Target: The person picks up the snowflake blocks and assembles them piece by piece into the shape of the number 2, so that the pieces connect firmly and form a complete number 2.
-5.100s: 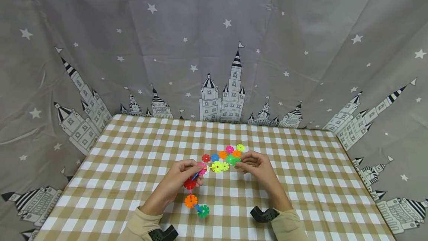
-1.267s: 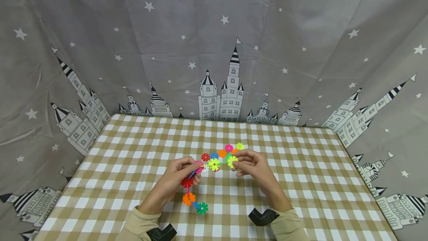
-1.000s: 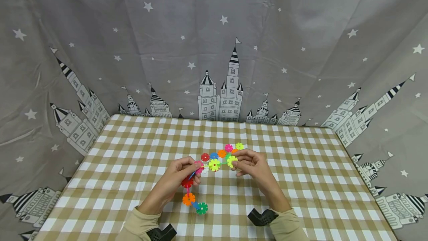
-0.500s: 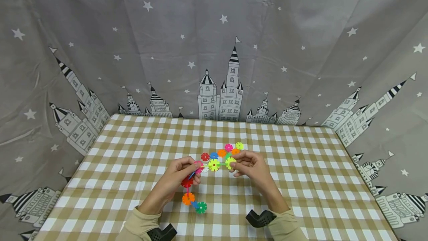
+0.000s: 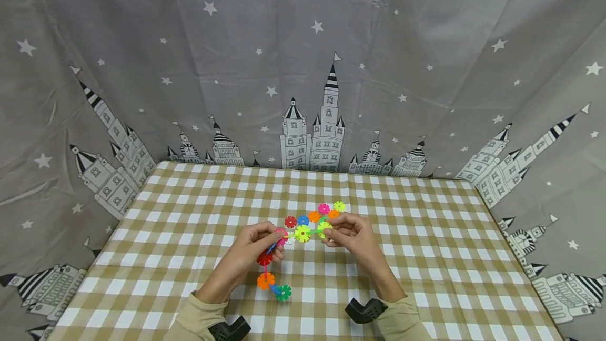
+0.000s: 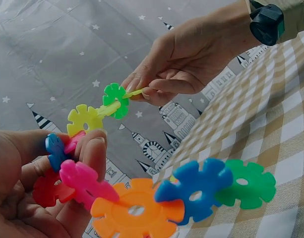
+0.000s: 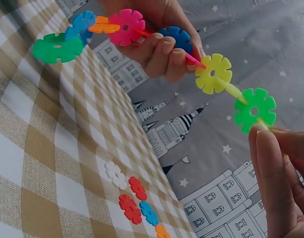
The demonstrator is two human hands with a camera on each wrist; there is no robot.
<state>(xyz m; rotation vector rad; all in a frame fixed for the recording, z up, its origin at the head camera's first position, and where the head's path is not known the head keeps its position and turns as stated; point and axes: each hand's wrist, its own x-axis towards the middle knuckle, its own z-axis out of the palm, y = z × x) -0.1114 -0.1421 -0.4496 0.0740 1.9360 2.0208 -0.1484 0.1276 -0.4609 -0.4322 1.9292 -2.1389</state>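
Head view, L to R: L hand [image 5: 243, 251] has its fingers curled round the chain [image 5: 303, 233] approx. mid-length, prob. b/c a grip there steadies both halves. The tail, w/ an orange disc [image 5: 265, 281] and a green end disc [image 5: 283, 292], comes off that hand on the person's side, seemingly held up off the checked cloth [image 5: 199, 193]. Beyond the L fingertips the chain runs across, fairly taut, prob. so the far joint is easy to get at.

Just past it, loose discs lie on the cloth, incl. white [image 5: 291, 238], red [image 5: 290, 222], blue [image 5: 303, 220] and pink [image 5: 324, 208]; prob. put there for easy reach.

Far R: R hand [image 5: 361, 238] pinches a yellow disc [image 5: 324, 230] b/w thumb and fingertips, other fingers bent. Its edge meets a green link disc [image 6: 115, 100] in the L wrist view; can't tell if fully seated, prob. held by the rim for pushing or turning.

Chain vs. hands: tail beside L hand, middle in its grip, rest b/w both, R end at the R fingertips.
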